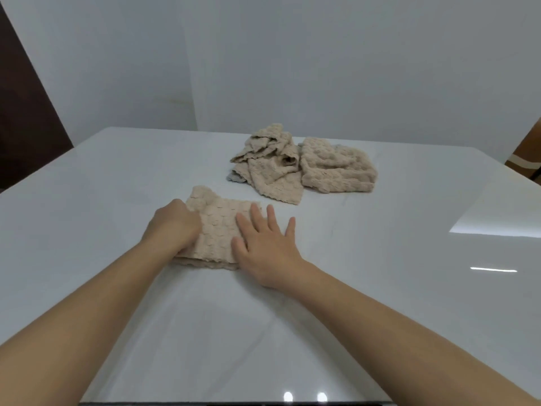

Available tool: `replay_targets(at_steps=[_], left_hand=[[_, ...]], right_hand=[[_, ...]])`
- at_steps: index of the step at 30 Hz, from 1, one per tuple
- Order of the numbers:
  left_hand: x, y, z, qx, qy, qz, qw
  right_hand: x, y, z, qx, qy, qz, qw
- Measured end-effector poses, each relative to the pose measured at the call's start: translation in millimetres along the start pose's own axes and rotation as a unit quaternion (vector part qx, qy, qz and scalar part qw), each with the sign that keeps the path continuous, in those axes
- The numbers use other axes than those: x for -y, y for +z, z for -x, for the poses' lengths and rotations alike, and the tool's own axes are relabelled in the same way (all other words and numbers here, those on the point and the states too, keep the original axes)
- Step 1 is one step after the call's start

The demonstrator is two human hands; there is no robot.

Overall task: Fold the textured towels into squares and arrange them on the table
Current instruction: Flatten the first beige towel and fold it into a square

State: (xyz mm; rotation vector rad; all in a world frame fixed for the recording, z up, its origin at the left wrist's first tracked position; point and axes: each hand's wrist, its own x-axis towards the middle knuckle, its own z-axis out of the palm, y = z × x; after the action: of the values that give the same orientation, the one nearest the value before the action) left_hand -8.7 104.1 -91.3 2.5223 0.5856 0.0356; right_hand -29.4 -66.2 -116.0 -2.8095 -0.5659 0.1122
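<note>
Pale grey walls [263, 54] stand behind a glossy white table [205, 332] that fills most of the view, with a dark brown panel [23, 112] at far left and a corner of a cardboard box [527, 153] at the right edge. Near the table's middle lies a folded beige waffle-textured towel [222, 227], roughly rectangular and flat on the surface. The left hand [175, 227] sits on the towel's left edge, fingers curled in over the fabric and gripping it; the fingertips are hidden. The right hand [263, 247] lies flat with straight, spread fingers, its thumb side pressing on the towel's right part while the outer fingers rest on bare table. Farther back, well apart from the hands, a crumpled beige towel [272, 168] lies in a loose heap, touching a bunched beige towel [336, 168] on its right. A bit of grey-blue cloth [234, 178] peeks out at the heap's left edge
</note>
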Motion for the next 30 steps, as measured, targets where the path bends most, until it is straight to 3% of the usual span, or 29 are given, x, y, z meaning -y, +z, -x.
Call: replay_targets(at_steps=[4,13,25,30], left_hand=[[40.0,-19.2,-32.2,-0.085,-0.022,-0.083,0.993],[112.5,-56.9,-110.6,-0.189,-0.046,-0.134,0.972],[170.9,-96.6,-176.3,-0.214,-0.05,-0.062,0.974],[181.0,-107.3,-179.1,-0.236,-0.068,-0.111,0.963]], right_hand=[[49.9,19.4,-47.8,0.002,-0.037,0.011,0.999],[133.2,48.4,-133.4,-0.001,-0.074,-0.027,0.997],[183.6,62.2,-190.9,0.013,-0.111,-0.034,0.993],[200.5,68.1,-206.3,0.02,-0.122,-0.03,0.992]])
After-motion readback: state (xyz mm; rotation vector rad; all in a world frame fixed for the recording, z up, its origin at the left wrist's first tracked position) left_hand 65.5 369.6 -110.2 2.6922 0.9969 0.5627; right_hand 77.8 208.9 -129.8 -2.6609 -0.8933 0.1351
